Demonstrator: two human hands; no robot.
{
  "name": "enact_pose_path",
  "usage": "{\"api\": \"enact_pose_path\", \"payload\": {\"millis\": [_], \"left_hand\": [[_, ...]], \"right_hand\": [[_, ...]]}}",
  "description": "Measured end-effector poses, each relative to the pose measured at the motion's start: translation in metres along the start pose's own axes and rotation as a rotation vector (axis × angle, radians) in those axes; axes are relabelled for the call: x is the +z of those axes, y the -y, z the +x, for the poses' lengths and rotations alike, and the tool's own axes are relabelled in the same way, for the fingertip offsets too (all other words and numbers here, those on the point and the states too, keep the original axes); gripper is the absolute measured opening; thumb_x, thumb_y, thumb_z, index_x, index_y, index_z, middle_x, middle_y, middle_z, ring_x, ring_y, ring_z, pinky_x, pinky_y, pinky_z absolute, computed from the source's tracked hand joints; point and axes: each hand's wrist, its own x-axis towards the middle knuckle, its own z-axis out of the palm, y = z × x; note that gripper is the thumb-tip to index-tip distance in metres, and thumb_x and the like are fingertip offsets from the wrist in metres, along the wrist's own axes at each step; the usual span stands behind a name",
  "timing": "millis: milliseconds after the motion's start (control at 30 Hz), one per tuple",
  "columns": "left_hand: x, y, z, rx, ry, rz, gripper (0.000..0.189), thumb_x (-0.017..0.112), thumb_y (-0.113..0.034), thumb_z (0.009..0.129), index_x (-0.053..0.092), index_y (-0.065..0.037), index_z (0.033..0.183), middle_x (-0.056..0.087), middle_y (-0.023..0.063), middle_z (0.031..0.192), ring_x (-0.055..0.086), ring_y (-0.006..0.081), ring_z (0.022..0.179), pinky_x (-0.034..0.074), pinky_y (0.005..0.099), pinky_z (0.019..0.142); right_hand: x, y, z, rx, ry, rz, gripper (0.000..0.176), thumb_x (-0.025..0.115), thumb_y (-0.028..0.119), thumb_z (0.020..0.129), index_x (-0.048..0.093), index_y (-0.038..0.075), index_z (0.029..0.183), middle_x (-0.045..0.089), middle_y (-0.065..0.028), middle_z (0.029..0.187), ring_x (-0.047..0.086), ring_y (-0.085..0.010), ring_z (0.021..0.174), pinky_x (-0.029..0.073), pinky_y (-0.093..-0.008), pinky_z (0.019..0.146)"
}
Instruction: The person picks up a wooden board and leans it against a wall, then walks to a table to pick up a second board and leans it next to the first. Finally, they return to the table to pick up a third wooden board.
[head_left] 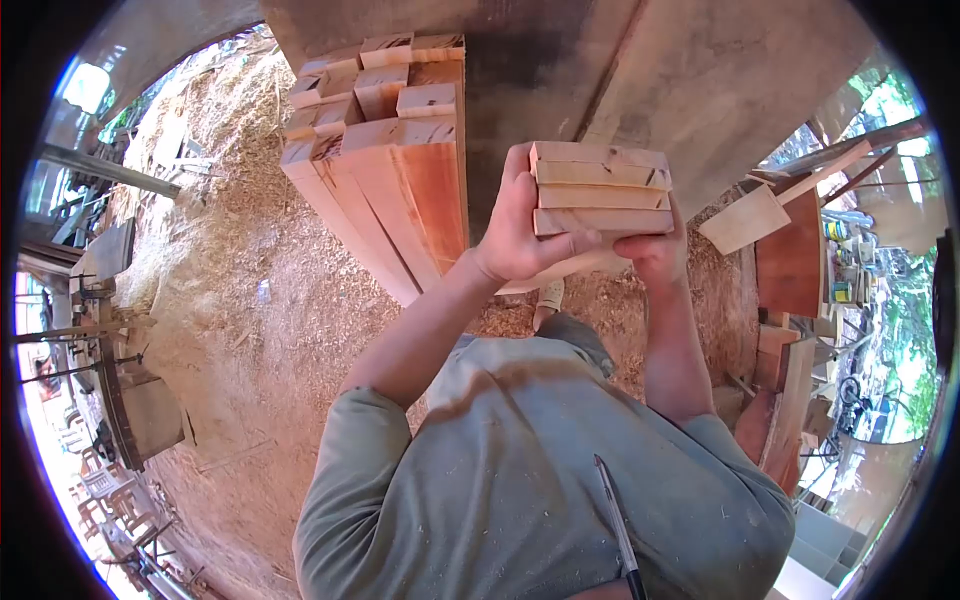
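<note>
Three wooden boards [602,190] are stacked flat on one another, and their cut ends face up toward me. A dark knot or crack marks the right part of the upper ends. My left hand [515,228] grips the left side of the stack, its thumb lying along the near face. On the other side my right hand [660,256] is closed round the right edge, with the thumb on the near face; most of its fingers are hidden behind the wood. To the left stands a tall bundle of similar boards [410,190], their ends at uneven heights.
Wood shavings [225,230] cover the floor and heap up at the far left. A brown panel [530,90] lies ahead. At right are a pale board [745,220] and reddish planks [790,265]. Wooden chairs [115,500] stand at lower left. A pen [618,520] lies against my shirt.
</note>
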Motion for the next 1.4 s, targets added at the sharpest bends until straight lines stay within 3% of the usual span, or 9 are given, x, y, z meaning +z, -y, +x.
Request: {"api": "enact_pose_path", "payload": {"millis": [300,367,600,800,867,1000,1100,1333,1400], "left_hand": [[-0.016,0.021,0.015,0.066,-0.039,0.042,0.070,0.083,-0.028,0.063,0.049,0.003,0.116,0.041,0.0155,0.115,0.044,0.0295,0.108,0.038,0.0386,0.095],[-0.024,0.048,0.008,-0.035,0.117,0.117,0.088,0.081,-0.013,0.066,0.027,0.000,0.135,0.044,0.0102,0.123,0.043,0.0209,0.117,0.036,0.0349,0.100],[-0.028,0.053,0.002,-0.082,-0.122,-0.201,0.093,0.079,-0.006,0.067,0.021,-0.001,0.140,0.046,0.0119,0.129,0.047,0.0217,0.118,0.041,0.0355,0.098],[-0.036,0.037,0.011,-0.125,-0.165,-0.275,0.071,0.077,-0.006,0.069,0.034,0.000,0.126,0.045,0.0145,0.124,0.046,0.0242,0.117,0.037,0.0389,0.101],[-0.044,0.051,0.026,0.252,-0.188,0.432,0.064,0.070,-0.006,0.074,0.036,0.002,0.127,0.049,0.0185,0.126,0.052,0.0302,0.114,0.038,0.0431,0.099],[-0.040,0.037,0.059,0.526,-0.374,0.563,0.036,0.066,-0.007,0.078,0.050,0.003,0.108,0.053,0.0207,0.123,0.053,0.0364,0.113,0.037,0.0488,0.099],[-0.050,0.026,0.078,0.221,0.030,0.892,0.019,0.065,-0.011,0.078,0.061,0.008,0.077,0.058,0.0182,0.121,0.051,0.0375,0.117,0.036,0.0496,0.102],[-0.070,0.041,0.125,-0.008,0.270,0.970,0.027,0.060,-0.017,0.081,0.064,0.010,0.083,0.052,0.0223,0.130,0.051,0.0385,0.116,0.036,0.0420,0.105],[-0.076,0.046,0.136,-0.293,0.307,0.981,0.027,0.059,-0.018,0.082,0.065,0.008,0.086,0.050,0.0251,0.131,0.052,0.0381,0.116,0.035,0.0416,0.106]], "right_hand": [[-0.001,-0.032,0.021,-0.012,0.029,0.201,0.096,0.064,-0.015,0.043,0.040,0.004,0.134,0.057,-0.0085,0.120,0.056,-0.0235,0.111,0.047,-0.0333,0.092],[-0.007,-0.059,0.024,0.010,0.044,0.193,0.097,0.063,-0.016,0.044,0.038,0.004,0.136,0.056,-0.0086,0.121,0.055,-0.0234,0.112,0.047,-0.0339,0.093],[0.007,-0.061,0.054,0.058,0.093,0.246,0.104,0.064,-0.018,0.043,0.034,0.003,0.140,0.054,-0.0076,0.125,0.050,-0.0239,0.118,0.043,-0.0350,0.098],[0.018,-0.039,0.065,0.100,0.179,0.196,0.107,0.066,-0.017,0.041,0.034,0.002,0.141,0.054,-0.0070,0.125,0.050,-0.0222,0.119,0.042,-0.0330,0.098],[0.014,-0.055,0.073,0.089,0.185,0.195,0.105,0.066,-0.017,0.042,0.034,0.002,0.141,0.053,-0.0067,0.126,0.051,-0.0220,0.118,0.043,-0.0326,0.097],[0.008,-0.061,0.094,0.147,0.155,0.003,0.101,0.066,-0.017,0.048,0.033,0.005,0.142,0.053,-0.0061,0.125,0.053,-0.0214,0.114,0.049,-0.0326,0.089],[0.004,-0.073,0.120,0.170,0.172,0.081,0.099,0.066,-0.016,0.052,0.033,0.008,0.142,0.053,-0.0068,0.125,0.054,-0.0211,0.112,0.052,-0.0330,0.083],[0.007,-0.076,0.155,0.196,0.227,0.016,0.090,0.068,-0.009,0.063,0.032,0.011,0.143,0.050,-0.0106,0.128,0.051,-0.0233,0.117,0.050,-0.0343,0.090],[0.006,-0.065,0.148,-0.043,0.286,-0.677,0.087,0.070,0.004,0.071,0.025,0.006,0.146,0.043,-0.0168,0.138,0.041,-0.0274,0.130,0.036,-0.0358,0.106]]}}
